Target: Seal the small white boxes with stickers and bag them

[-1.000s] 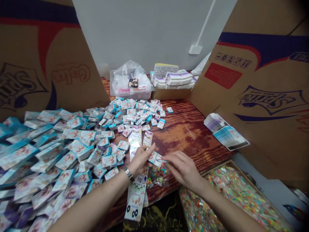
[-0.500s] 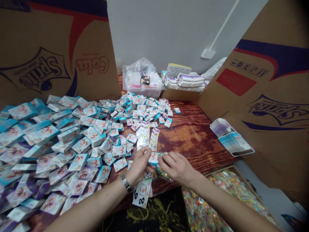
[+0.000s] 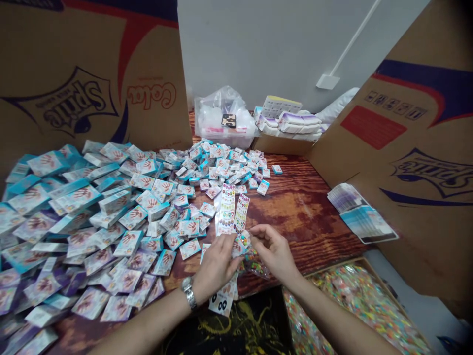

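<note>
My left hand (image 3: 217, 262), wearing a metal watch, is closed around a small printed box (image 3: 237, 248) that it partly covers. At the right end of the box, my right hand (image 3: 272, 252) pinches a small clear packet of coloured candies (image 3: 244, 239). Whether the packet is partly inside the box I cannot tell. Just below, more candy packets (image 3: 255, 265) lie near the table edge. Long sticker strips (image 3: 226, 209) rest on the table behind my hands, and another printed strip (image 3: 220, 301) hangs over the edge beneath my left wrist.
A large heap of small boxes (image 3: 125, 217) covers the left side. Big cardboard cartons (image 3: 155, 44) stand left and right. Flat card stacks (image 3: 364, 217) lie at right on the wooden table (image 3: 295, 197). Below is a carton of candy packets (image 3: 354, 296). Plastic bags (image 3: 221, 106) sit behind.
My right hand has brought a packet of coloured candies up to the box end, where it now shows clearly. My left fingers now cover more of the box. The view has shifted slightly.
</note>
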A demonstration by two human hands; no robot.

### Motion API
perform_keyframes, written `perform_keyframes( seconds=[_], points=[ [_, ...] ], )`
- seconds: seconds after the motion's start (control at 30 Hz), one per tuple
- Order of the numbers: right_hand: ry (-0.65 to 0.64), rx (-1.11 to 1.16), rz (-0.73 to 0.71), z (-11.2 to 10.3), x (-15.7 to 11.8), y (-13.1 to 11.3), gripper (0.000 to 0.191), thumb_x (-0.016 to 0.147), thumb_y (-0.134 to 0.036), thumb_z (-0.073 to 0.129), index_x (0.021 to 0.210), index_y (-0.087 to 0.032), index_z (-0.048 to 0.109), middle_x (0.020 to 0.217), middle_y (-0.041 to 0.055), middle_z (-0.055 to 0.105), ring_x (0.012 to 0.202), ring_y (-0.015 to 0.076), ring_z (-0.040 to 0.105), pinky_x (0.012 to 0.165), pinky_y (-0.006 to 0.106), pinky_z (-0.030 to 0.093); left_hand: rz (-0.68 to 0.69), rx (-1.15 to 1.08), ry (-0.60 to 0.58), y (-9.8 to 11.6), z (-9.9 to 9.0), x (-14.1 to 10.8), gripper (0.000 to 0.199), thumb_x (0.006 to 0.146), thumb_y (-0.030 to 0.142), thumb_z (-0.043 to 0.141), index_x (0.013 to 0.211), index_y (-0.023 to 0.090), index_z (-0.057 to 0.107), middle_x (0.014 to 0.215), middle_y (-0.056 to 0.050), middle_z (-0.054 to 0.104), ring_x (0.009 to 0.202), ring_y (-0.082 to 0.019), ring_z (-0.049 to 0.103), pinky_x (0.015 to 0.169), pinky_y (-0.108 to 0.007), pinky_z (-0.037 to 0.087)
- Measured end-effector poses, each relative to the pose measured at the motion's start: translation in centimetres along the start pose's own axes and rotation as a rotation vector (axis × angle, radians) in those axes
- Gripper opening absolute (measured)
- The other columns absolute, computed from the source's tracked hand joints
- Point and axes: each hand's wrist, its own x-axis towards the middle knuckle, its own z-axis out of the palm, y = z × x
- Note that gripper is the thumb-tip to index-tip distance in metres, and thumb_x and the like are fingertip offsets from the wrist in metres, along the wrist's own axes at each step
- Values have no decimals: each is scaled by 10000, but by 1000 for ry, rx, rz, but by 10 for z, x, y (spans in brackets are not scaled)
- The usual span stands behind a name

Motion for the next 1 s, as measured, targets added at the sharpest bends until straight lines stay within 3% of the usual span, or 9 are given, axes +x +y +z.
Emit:
perform_keyframes(
  seconds=[0.27,0.43,0.6,0.87,1.0],
  points=[
    [-76,-188,-386,6,-8,-21,184,877,-127,472,990,-212,591,910,59,649,884,173,616,777,287,505,87,83,86,1,2,-3,583,838,121,469,1382,159,262,1211,-160,526,1129,-249,516,930,-421,467],
    [-123,-194,-321,4,-8,-24,185,890,-152,457,996,-213,596,922,57,659,870,170,627,764,278,507,107,89,78,3,6,-4,666,857,120,443,1441,169,128,1260,-172,501,1152,-252,501,927,-426,471],
    [-142,-187,-243,3,-9,-22,142,891,-203,495,994,-207,593,913,49,652,838,166,622,746,270,502,110,145,74,2,11,-7,701,819,83,466,1439,156,145,1290,-169,474,1196,-269,458,967,-449,441],
    [-12,-266,-315,4,-10,-23,163,896,-214,509,1044,-211,578,888,49,656,818,172,623,737,282,506,130,146,131,4,9,-6,659,842,94,437,1437,166,162,1259,-164,502,1171,-259,482,956,-445,451],
    [-30,-312,-368,3,-8,-25,138,893,-204,513,981,-215,619,856,53,648,816,185,605,723,307,508,136,146,132,6,7,-5,652,847,89,427,1438,167,163,1259,-166,504,1168,-259,484,952,-443,455]
  ],
)
